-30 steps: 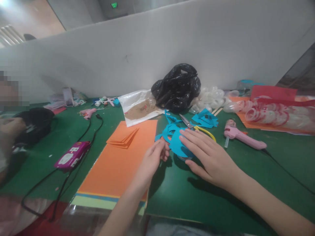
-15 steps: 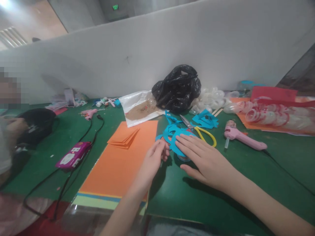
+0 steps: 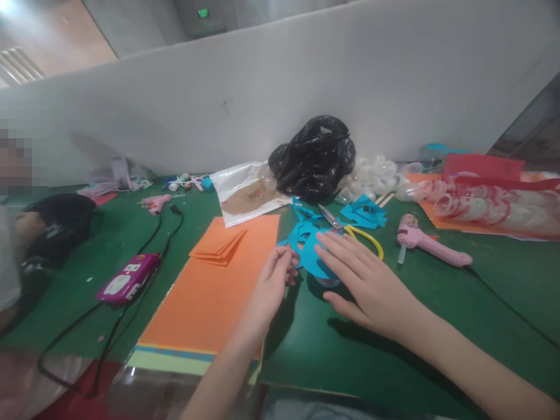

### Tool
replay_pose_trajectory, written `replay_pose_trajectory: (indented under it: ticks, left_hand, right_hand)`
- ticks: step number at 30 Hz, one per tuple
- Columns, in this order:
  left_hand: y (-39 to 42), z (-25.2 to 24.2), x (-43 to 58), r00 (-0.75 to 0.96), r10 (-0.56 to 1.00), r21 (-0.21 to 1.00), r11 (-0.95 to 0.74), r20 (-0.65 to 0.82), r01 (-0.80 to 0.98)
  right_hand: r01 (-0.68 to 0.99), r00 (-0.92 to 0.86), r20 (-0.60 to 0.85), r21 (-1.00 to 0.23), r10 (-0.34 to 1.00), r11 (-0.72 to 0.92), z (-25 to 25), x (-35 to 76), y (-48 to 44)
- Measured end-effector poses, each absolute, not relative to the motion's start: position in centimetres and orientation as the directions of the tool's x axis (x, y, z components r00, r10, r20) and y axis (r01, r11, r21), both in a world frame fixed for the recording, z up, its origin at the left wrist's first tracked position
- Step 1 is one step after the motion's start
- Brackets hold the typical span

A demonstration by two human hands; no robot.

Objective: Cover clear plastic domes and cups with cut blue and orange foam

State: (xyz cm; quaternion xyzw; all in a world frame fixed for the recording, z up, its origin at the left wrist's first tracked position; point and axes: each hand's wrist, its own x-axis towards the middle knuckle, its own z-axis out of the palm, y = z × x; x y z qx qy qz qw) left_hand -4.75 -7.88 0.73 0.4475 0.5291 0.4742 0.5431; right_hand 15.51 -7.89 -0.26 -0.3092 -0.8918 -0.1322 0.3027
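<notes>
My right hand (image 3: 370, 286) lies flat, fingers stretched out, pressing a blue paper cut-out (image 3: 312, 256) down over a small clear round object (image 3: 327, 282) on the green table. My left hand (image 3: 269, 289) sits just left of it, fingers curled at the cut-out's left edge; what it pinches is hidden. Yellow-handled scissors (image 3: 350, 228) lie just behind my right fingers among blue paper scraps (image 3: 363, 211).
Orange paper sheets (image 3: 214, 280) lie to the left, a pink glue gun (image 3: 431, 245) to the right. A black plastic bag (image 3: 315, 154), a clear bag of brown material (image 3: 247, 195), clear cups (image 3: 376, 175), a magenta power strip (image 3: 126, 277) with cables. Another person sits at far left.
My right hand slid slightly back and forth over the blue cut-out. My left fingers stay at its left edge. Nothing else moved.
</notes>
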Motion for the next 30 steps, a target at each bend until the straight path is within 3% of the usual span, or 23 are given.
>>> replay_pose_trajectory:
  ticks: [3, 6, 10, 13, 16, 19, 24, 27, 30]
  left_hand:
    - [-7.8, 0.6, -4.7, -0.014, 0.988, 0.988, 0.152, -0.153, -0.039]
    - [-7.6, 0.8, -4.6, -0.001, 0.988, 0.987, 0.153, -0.153, -0.054]
    - [-7.3, 1.6, -4.2, 0.040, 0.973, 0.973, 0.228, -0.227, -0.043]
    - [-7.2, 2.5, -3.8, 0.105, 0.944, 0.948, 0.318, -0.313, -0.026]
    - [-7.1, 3.5, -3.3, 0.149, 0.922, 0.932, 0.362, -0.357, -0.009]
    - [-6.8, 4.1, -2.8, 0.171, 0.901, 0.916, 0.398, -0.400, 0.044]
    - [-5.9, 3.9, -2.9, 0.244, 0.904, 0.936, 0.346, -0.351, 0.064]
    - [-5.4, 4.1, -3.6, 0.227, 0.922, 0.947, 0.322, -0.315, 0.004]
    - [-5.0, 4.4, -4.5, 0.216, 0.936, 0.956, 0.291, -0.279, -0.025]
  right_hand:
    - [0.605, -0.659, 0.583, 0.035, 0.476, 0.796, -0.1, 15.7, -7.9]
    - [0.637, -0.559, 0.669, -0.032, 0.490, 0.770, 0.1, 16.2, -7.8]
    - [0.758, -0.217, 0.744, -0.279, 0.632, 0.589, 0.4, 17.1, -7.3]
    - [0.760, -0.006, 0.660, -0.485, 0.751, 0.433, 0.5, 17.5, -6.8]
    - [0.735, 0.110, 0.572, -0.597, 0.813, 0.321, 0.5, 17.8, -6.3]
    - [0.779, 0.104, 0.567, -0.557, 0.817, 0.288, -0.1, 18.1, -5.7]
    - [0.862, -0.158, 0.584, -0.311, 0.796, 0.400, -1.7, 18.4, -4.9]
    - [0.889, -0.261, 0.526, -0.196, 0.809, 0.414, -2.3, 17.9, -4.8]
    - [0.930, -0.235, 0.432, -0.160, 0.871, 0.330, -2.4, 17.1, -4.9]
